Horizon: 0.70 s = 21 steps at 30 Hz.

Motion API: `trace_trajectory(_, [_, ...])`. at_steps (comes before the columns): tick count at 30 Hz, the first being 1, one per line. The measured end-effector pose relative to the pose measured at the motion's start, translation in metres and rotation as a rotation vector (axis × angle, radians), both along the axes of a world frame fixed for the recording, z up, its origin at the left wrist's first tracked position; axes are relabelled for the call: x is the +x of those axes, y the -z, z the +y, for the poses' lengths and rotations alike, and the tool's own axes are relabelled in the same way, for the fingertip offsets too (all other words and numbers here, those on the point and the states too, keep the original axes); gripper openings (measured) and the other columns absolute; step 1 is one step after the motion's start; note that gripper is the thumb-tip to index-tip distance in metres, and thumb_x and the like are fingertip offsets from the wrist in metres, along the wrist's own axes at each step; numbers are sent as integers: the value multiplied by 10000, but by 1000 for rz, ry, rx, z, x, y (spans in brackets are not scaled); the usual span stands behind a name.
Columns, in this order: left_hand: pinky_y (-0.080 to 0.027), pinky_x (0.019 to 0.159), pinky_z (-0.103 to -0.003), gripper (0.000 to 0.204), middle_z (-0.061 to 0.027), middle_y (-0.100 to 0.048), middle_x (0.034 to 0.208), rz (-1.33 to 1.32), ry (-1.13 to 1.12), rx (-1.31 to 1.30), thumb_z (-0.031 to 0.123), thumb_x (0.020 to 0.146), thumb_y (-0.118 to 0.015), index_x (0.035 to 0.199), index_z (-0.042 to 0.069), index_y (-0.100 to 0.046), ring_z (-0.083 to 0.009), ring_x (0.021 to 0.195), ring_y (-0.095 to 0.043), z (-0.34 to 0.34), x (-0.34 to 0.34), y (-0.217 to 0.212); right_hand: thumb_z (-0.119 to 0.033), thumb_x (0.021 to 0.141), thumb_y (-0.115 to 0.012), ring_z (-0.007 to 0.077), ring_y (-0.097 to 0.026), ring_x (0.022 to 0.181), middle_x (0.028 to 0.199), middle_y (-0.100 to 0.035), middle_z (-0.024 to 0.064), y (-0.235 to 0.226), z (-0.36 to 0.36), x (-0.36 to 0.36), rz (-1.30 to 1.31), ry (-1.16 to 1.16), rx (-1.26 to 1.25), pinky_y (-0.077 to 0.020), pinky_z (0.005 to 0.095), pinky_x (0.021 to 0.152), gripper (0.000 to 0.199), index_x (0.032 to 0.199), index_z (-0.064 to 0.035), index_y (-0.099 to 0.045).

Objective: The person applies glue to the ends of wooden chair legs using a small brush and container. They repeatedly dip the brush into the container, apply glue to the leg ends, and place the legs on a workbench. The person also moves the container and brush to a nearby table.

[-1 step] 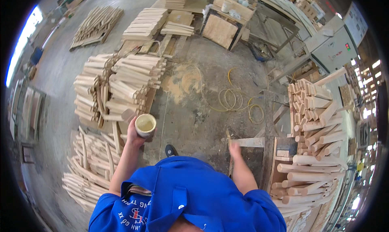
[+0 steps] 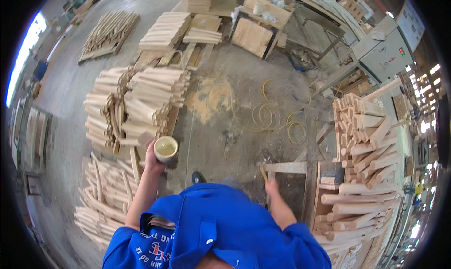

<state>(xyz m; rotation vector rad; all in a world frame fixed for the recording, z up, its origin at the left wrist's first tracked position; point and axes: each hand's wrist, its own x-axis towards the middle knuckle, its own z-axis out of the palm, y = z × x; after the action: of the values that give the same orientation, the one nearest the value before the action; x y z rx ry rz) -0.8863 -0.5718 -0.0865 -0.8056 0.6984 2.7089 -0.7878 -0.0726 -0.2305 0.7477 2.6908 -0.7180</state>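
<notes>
The left hand (image 2: 152,162) grips a full cup (image 2: 166,149) above the wooden pieces (image 2: 136,104); the right hand (image 2: 271,187) closes on a thin stick (image 2: 264,175). Tilted, the cup could spill onto the wood

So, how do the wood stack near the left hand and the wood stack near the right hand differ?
The stack by the left hand, the left stack, lies on the floor; the right stack sits raised beside a bench. The left stack's pieces show their lengths; the right stack's show more cut ends. Both are pale, bare wood.
</notes>
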Motion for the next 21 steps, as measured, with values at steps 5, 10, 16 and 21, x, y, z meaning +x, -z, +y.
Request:
trace_trajectory(5, [-495, 832, -556, 421, -133, -625, 1076, -74, 84, -61, 385, 942, -336, 1113, 82, -573, -328, 971, -610, 3, -111, 23, -216, 860, -537, 374, -611, 928, 978, -638, 210, -5, -16, 84, -371, 377, -184, -473, 443, 777, 276, 1010, 9, -594])
trace_trajectory(10, [-475, 846, -572, 353, -104, -644, 1041, -94, 277, -70, 325, 928, -377, 1076, 95, -599, -305, 960, -615, 107, -266, 17, -269, 839, -550, 354, -623, 807, 835, -622, 230, 2, 16, -15, -176, 574, -114, -461, 436, 698, 321, 915, 41, -589])
trace_trajectory(16, [-497, 860, -489, 344, -102, -653, 1026, 121, 414, 31, 305, 949, -399, 1077, 63, -607, -282, 963, -621, 236, -435, -38, -403, 889, -523, 347, -593, 618, 617, -573, 184, -19, 70, -332, 247, 218, -263, -415, 462, 585, 470, 680, 17, -547])
trace_trajectory(21, [-501, 859, -443, 358, -97, -641, 1072, 201, 359, 44, 327, 956, -399, 1116, 66, -585, -264, 997, -615, 246, -520, -43, -356, 953, -447, 150, -523, 494, 561, -550, 42, -78, 92, -549, 473, 98, -631, -416, 326, 507, 421, 724, -36, -596])
